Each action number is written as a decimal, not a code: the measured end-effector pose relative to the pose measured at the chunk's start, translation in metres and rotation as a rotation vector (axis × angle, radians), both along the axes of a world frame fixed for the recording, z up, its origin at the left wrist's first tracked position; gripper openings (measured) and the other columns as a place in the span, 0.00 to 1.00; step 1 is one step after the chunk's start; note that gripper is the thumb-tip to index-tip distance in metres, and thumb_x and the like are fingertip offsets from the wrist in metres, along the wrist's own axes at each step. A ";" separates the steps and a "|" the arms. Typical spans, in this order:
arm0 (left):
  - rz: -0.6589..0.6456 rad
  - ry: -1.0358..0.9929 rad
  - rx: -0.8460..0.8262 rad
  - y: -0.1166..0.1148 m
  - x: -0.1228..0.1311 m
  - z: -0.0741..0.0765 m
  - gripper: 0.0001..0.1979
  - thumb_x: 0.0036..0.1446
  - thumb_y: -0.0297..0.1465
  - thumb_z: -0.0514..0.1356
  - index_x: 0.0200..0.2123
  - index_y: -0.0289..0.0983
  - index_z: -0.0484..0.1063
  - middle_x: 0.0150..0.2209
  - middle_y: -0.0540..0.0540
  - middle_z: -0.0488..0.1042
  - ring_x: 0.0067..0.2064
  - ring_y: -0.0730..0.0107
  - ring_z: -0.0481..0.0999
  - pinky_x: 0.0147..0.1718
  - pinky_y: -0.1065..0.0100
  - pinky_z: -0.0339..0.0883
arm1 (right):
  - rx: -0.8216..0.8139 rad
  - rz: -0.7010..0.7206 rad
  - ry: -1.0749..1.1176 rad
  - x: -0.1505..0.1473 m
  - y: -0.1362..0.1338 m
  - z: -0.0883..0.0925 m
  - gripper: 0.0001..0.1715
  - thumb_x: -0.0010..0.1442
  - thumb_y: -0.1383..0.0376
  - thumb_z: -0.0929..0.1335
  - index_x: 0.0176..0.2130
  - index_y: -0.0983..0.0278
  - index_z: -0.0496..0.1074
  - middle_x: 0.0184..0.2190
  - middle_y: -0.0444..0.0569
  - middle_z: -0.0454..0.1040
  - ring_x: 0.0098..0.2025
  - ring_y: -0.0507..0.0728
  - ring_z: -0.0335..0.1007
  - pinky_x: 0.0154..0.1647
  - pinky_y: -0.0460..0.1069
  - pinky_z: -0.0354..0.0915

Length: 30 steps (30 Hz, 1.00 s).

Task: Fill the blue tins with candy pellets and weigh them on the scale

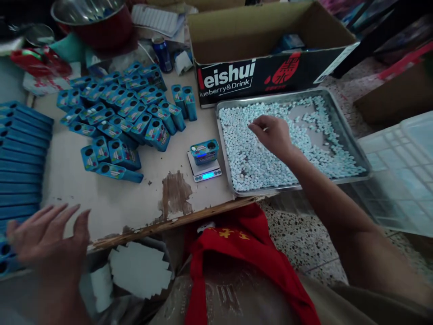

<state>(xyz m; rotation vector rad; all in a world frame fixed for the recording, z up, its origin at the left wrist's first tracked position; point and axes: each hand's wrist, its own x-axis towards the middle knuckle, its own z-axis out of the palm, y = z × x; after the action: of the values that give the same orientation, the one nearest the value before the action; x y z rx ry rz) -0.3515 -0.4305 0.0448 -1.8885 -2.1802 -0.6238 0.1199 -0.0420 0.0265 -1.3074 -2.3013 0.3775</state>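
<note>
My right hand (270, 135) is over a metal tray (348, 122) spread with small pale blue-white tablets (257, 162). Its thumb and fingertips are pinched together; what they hold, if anything, is too small to make out. On the table's left edge, my left hand (50, 234) is slightly blurred, fingers spread, beside a row of closely stacked blue boxes (20, 167). A small blue box (204, 153) with round openings stands on a digital scale (204, 174) with a lit display, left of the tray. A white tablet shows at one opening.
Many similar blue boxes (128, 108) stand grouped on the worn table (152, 189). Behind the tray is an open carton (230, 81). A blue can (162, 55) and a red bowl (98, 31) are at the back. White pieces (138, 271) lie below the table edge.
</note>
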 end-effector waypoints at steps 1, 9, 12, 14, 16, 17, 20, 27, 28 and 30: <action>0.046 0.028 0.073 0.012 0.008 -0.001 0.42 0.47 0.34 0.69 0.66 0.70 0.72 0.57 0.41 0.84 0.73 0.23 0.69 0.74 0.13 0.43 | 0.033 0.034 -0.042 0.003 0.014 -0.008 0.23 0.78 0.50 0.64 0.51 0.61 0.82 0.45 0.59 0.82 0.49 0.68 0.78 0.54 0.62 0.73; 0.033 0.074 0.099 0.058 0.042 -0.009 0.14 0.60 0.37 0.71 0.47 0.64 0.83 0.50 0.55 0.88 0.61 0.35 0.84 0.74 0.21 0.57 | 0.005 0.377 -0.329 -0.035 0.084 -0.054 0.41 0.78 0.39 0.65 0.77 0.58 0.64 0.80 0.59 0.58 0.80 0.75 0.50 0.78 0.70 0.53; 0.017 0.088 0.060 0.053 0.047 -0.008 0.14 0.61 0.35 0.71 0.48 0.61 0.83 0.51 0.49 0.88 0.62 0.34 0.84 0.75 0.22 0.57 | 0.040 0.428 -0.357 -0.036 0.079 -0.062 0.44 0.77 0.37 0.67 0.76 0.60 0.64 0.80 0.61 0.58 0.80 0.77 0.49 0.78 0.69 0.51; 0.023 0.067 0.022 0.049 0.051 -0.008 0.12 0.63 0.34 0.71 0.47 0.59 0.84 0.52 0.45 0.87 0.62 0.35 0.83 0.75 0.23 0.58 | 0.067 0.392 -0.408 -0.029 0.065 -0.062 0.40 0.79 0.41 0.68 0.73 0.65 0.67 0.75 0.66 0.64 0.76 0.76 0.56 0.73 0.65 0.56; 0.040 0.035 0.011 0.047 0.055 -0.012 0.09 0.64 0.34 0.70 0.45 0.56 0.83 0.51 0.44 0.87 0.61 0.36 0.84 0.74 0.23 0.59 | 0.064 0.351 -0.492 -0.019 0.047 -0.058 0.32 0.81 0.47 0.69 0.66 0.69 0.72 0.67 0.70 0.72 0.69 0.74 0.65 0.63 0.59 0.61; 0.047 0.022 0.022 0.048 0.057 -0.014 0.07 0.64 0.35 0.70 0.44 0.54 0.83 0.51 0.44 0.87 0.60 0.37 0.84 0.73 0.22 0.59 | 0.050 0.345 -0.530 -0.014 0.038 -0.055 0.27 0.81 0.51 0.69 0.62 0.70 0.74 0.62 0.71 0.75 0.64 0.72 0.69 0.57 0.57 0.62; 0.042 -0.011 0.027 0.055 0.064 -0.024 0.04 0.66 0.35 0.70 0.44 0.51 0.83 0.51 0.46 0.86 0.60 0.41 0.84 0.74 0.22 0.58 | -0.036 0.336 -0.578 0.002 0.013 -0.047 0.14 0.80 0.57 0.71 0.51 0.67 0.76 0.50 0.66 0.80 0.48 0.63 0.75 0.41 0.55 0.54; -0.078 -0.108 -0.035 0.080 0.087 -0.031 0.04 0.68 0.34 0.69 0.44 0.51 0.83 0.52 0.45 0.86 0.64 0.45 0.81 0.78 0.29 0.54 | -0.264 -0.085 -0.027 0.036 -0.001 -0.043 0.24 0.78 0.64 0.66 0.28 0.56 0.60 0.21 0.44 0.66 0.27 0.55 0.58 0.37 0.52 0.57; -0.086 -0.112 -0.040 0.083 0.091 -0.030 0.04 0.68 0.34 0.68 0.44 0.51 0.83 0.52 0.46 0.86 0.64 0.45 0.81 0.78 0.30 0.55 | -0.318 -0.123 0.077 0.042 0.002 -0.042 0.26 0.80 0.62 0.63 0.27 0.55 0.61 0.20 0.44 0.65 0.26 0.55 0.57 0.35 0.51 0.58; -0.098 -0.145 -0.032 0.090 0.100 -0.030 0.03 0.70 0.35 0.67 0.43 0.50 0.83 0.52 0.46 0.86 0.63 0.46 0.82 0.78 0.31 0.57 | -0.423 -0.126 0.195 0.055 0.009 -0.038 0.30 0.81 0.59 0.57 0.26 0.55 0.65 0.18 0.44 0.64 0.23 0.54 0.55 0.29 0.51 0.58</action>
<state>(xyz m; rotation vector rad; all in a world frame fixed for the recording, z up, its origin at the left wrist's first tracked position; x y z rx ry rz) -0.2519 -0.3402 0.0145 -2.0362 -2.2057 -0.7707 0.1746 -0.0326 -0.0112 -1.5240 -2.0305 0.9431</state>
